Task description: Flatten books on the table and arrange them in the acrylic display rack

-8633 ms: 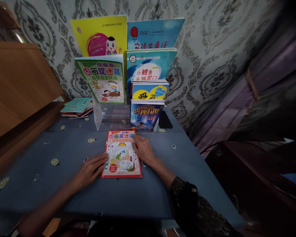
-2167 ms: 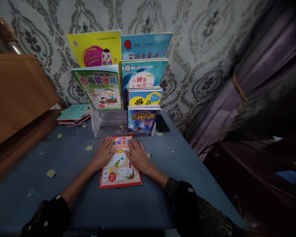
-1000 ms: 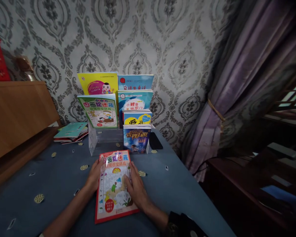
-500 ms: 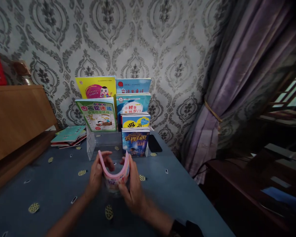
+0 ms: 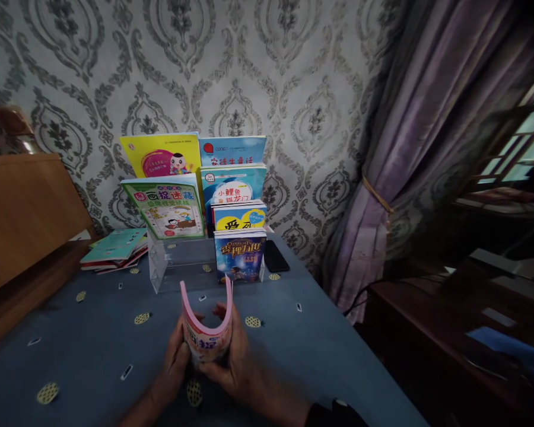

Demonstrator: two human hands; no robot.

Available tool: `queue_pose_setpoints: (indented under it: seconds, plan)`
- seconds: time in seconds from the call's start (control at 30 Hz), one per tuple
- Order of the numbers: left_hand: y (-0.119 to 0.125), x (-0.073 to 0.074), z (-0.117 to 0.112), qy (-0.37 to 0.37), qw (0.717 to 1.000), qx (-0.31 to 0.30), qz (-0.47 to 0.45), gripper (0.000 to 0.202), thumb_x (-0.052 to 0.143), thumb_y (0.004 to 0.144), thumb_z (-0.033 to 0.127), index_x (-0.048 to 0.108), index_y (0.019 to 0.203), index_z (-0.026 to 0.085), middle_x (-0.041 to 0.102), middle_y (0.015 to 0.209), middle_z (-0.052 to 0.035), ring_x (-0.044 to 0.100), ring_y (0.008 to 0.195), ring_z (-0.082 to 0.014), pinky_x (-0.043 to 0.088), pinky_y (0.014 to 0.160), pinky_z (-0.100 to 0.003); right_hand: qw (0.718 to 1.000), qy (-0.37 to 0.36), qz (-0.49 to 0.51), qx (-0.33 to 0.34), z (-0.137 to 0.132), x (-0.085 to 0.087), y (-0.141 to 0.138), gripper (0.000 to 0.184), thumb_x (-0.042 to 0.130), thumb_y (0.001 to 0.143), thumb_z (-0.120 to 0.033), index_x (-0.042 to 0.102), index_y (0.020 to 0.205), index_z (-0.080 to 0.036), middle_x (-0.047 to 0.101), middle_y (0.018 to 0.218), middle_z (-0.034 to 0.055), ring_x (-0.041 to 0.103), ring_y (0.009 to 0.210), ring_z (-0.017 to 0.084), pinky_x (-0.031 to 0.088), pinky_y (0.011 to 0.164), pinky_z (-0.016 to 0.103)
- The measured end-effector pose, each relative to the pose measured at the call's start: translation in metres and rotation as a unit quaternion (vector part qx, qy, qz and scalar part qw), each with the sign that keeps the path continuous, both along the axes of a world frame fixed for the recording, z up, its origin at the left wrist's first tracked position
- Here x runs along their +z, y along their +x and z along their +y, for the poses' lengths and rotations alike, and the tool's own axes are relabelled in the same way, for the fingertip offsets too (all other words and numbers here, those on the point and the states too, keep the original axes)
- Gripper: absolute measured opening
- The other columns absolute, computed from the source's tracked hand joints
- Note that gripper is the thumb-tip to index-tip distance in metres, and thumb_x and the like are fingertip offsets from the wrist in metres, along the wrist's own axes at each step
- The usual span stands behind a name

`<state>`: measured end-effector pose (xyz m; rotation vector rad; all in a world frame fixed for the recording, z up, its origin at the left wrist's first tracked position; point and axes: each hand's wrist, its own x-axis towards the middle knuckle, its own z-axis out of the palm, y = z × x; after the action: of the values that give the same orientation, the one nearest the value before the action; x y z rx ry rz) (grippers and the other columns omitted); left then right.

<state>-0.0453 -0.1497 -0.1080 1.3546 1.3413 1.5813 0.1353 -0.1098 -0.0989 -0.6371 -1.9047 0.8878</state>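
Both my hands hold a thin red-edged picture booklet [image 5: 204, 332] upright above the blue tablecloth [image 5: 93, 344]. The booklet is bent into a U, its pink edges pointing up. My left hand [image 5: 173, 365] grips its left side and my right hand [image 5: 234, 356] wraps its right side, fingers curled round it. Just beyond stands a clear tiered display stand [image 5: 169, 267] with several children's books leaning in rows, the green one [image 5: 167, 204] on the left and a dark blue one [image 5: 240, 255] in the front right slot.
A low stack of thin books [image 5: 113, 249] lies at the back left by a wooden headboard [image 5: 26, 207]. A black phone [image 5: 276, 256] lies right of the stand. Patterned wallpaper is behind; a purple curtain [image 5: 404, 178] and dark furniture are to the right.
The booklet lay flat on the cloth under my hands; I lifted it, stood it up and bent it into a U. It has since come a little closer to me.
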Motion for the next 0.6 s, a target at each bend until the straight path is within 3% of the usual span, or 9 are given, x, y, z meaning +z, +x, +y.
queue_pose_setpoints:
  seconds: [0.13, 0.37, 0.47, 0.6]
  plan:
    - [-0.004, -0.006, -0.001, 0.016, 1.0, -0.017, -0.004, 0.071, 0.058, 0.081, 0.069, 0.059, 0.131, 0.019, 0.064, 0.132, -0.0126, 0.055, 0.126, -0.0348, 0.043, 0.109, -0.046, 1.0, 0.003, 0.01, 0.002, 0.0, 0.001, 0.001, 0.095, 0.072, 0.081, -0.051, 0.019, 0.153, -0.018, 0.04, 0.15, 0.0199, 0.038, 0.14, 0.035, 0.032, 0.116, 0.054]
    - [-0.009, -0.023, -0.001, 0.005, 1.0, 0.023, 0.003, 0.086, 0.069, 0.069, 0.07, 0.052, 0.137, 0.02, 0.059, 0.137, -0.0147, 0.047, 0.134, -0.0389, 0.04, 0.111, -0.049, 1.0, 0.014, 0.009, -0.009, 0.002, 0.0, -0.003, 0.106, 0.073, 0.08, -0.054, 0.009, 0.155, -0.016, 0.037, 0.152, 0.0209, 0.036, 0.142, 0.035, 0.032, 0.116, 0.053]
    - [-0.006, -0.019, 0.0, 0.01, 1.0, 0.001, -0.008, 0.091, 0.071, 0.068, 0.068, 0.048, 0.14, 0.018, 0.058, 0.137, -0.0166, 0.048, 0.133, -0.0392, 0.041, 0.11, -0.049, 1.0, 0.013, 0.011, -0.013, 0.002, -0.001, -0.003, 0.108, 0.073, 0.08, -0.052, 0.006, 0.157, -0.018, 0.033, 0.155, 0.0201, 0.035, 0.143, 0.034, 0.032, 0.117, 0.051]
    - [0.001, -0.001, 0.001, 0.024, 0.999, -0.031, -0.008, 0.089, 0.073, 0.065, 0.068, 0.05, 0.135, 0.019, 0.063, 0.129, -0.0155, 0.054, 0.126, -0.0385, 0.045, 0.106, -0.049, 1.0, 0.009, -0.005, -0.006, 0.002, -0.004, -0.001, 0.105, 0.071, 0.084, -0.045, 0.001, 0.158, -0.02, 0.027, 0.16, 0.0183, 0.03, 0.146, 0.034, 0.03, 0.118, 0.052]
